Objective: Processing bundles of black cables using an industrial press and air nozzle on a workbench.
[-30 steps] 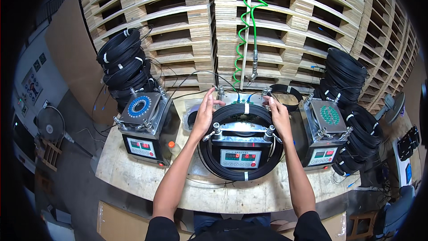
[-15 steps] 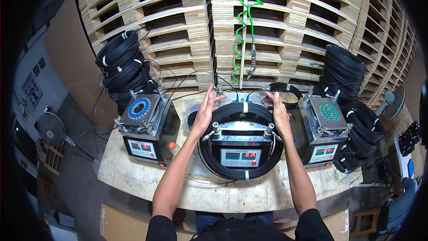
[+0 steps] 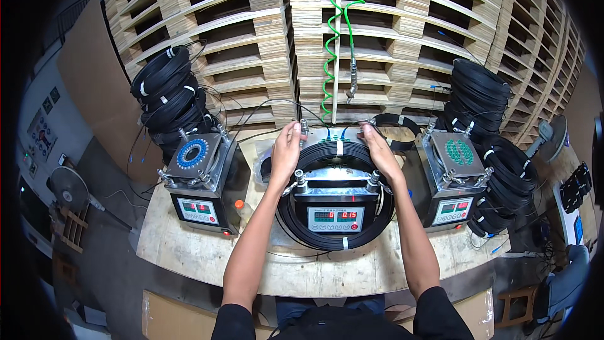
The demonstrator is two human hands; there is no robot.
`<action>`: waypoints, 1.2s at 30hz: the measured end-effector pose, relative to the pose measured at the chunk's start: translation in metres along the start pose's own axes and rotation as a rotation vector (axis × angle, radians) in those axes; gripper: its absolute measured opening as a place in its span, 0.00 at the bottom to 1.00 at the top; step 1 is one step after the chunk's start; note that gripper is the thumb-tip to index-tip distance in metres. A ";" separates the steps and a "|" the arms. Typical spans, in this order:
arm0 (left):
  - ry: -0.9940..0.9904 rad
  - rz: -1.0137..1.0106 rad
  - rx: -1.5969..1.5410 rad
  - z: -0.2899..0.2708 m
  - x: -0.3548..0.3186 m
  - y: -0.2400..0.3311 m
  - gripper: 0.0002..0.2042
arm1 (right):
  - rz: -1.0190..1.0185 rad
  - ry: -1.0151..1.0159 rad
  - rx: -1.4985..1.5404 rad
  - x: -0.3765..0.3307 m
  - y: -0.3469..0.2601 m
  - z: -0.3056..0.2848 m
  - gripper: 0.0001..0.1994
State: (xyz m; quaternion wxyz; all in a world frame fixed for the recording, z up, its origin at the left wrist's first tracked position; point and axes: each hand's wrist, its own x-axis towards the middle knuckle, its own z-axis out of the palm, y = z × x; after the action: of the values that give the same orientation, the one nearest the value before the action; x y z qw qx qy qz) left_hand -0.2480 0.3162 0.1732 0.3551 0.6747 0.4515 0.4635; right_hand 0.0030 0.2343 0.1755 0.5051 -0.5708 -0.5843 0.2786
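Observation:
A polishing machine (image 3: 336,217) with a lit red display stands in front of me, ringed by a coil of black cable (image 3: 286,217). Blue and green connectors show at its far edge. My left hand (image 3: 287,154) is closed around the far-left metal clamp post (image 3: 304,127). My right hand (image 3: 380,154) reaches over the coil's far right side, its fingers closed at the far-right post, which they mostly hide. Two near clamp posts, one at left (image 3: 301,179) and one at right (image 3: 374,179), stand untouched between my forearms.
Similar machines stand at left (image 3: 198,179) and right (image 3: 454,179), with blue and green connector rings on top. Stacked black cable coils (image 3: 165,85) (image 3: 479,91) rise behind them. An orange-capped bottle (image 3: 239,204) is by my left forearm. A green coiled air hose (image 3: 352,31) hangs before wooden pallets.
Both hands have moved inward and onto the far posts, their fingers going from stretched out to closed. The whole view has shifted slightly.

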 end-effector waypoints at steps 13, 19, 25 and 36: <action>-0.119 0.059 -0.152 0.002 -0.003 0.005 0.31 | 0.011 0.071 -0.018 -0.008 0.002 -0.006 0.36; -0.074 -0.045 -0.165 -0.004 -0.001 -0.004 0.32 | -0.028 0.006 0.098 -0.008 -0.001 -0.004 0.36; -0.091 0.000 -0.238 -0.001 -0.008 0.015 0.36 | -0.049 0.033 0.108 -0.009 0.002 -0.006 0.35; -0.127 -0.061 -0.212 -0.007 -0.004 0.002 0.40 | 0.022 0.066 0.005 -0.013 -0.004 -0.007 0.38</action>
State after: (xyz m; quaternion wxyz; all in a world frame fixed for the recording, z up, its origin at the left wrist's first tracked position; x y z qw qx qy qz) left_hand -0.2542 0.3117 0.1761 0.4662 0.6475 0.3968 0.4539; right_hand 0.0055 0.2198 0.1783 0.5224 -0.5847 -0.5605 0.2665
